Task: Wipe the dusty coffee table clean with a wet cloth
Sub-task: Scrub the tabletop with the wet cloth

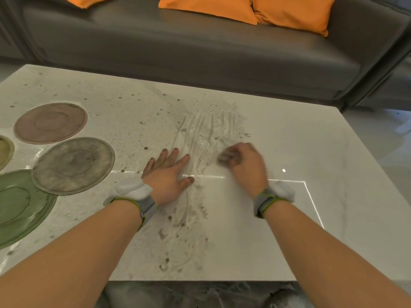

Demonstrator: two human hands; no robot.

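Both hands are down on the coffee table (300, 138): the left hand (168, 174) lies flat with its fingers spread and straight, palm pressed to the dusty top and holding nothing, while the right hand (245, 164) is curled into a fist around a small grey cloth (229, 157), of which only a crumpled, blurred bit shows under the knuckles. Each wrist wears a grey band with a white block on it. Behind the table runs a dark grey sofa (200, 47) carrying orange cushions (291, 12). The table top itself is pale and glossy, clean and shining on its right side near the right hand, but coated with gritty dust and dark specks across the middle and left. Between and beyond the two hands the dust is dragged into long streaks, and a smeared band of it runs toward the near edge. On the left part of the table sit four dusty plates: a green plate (20, 207) nearest the edge, a brownish-grey plate (74, 165) overlapping its far rim, a pinkish plate (51, 123) farther back, and a sliver of a yellowish plate (4, 152) cut off by the frame. The cloth rests at the boundary between the streaked dust and the clean area.
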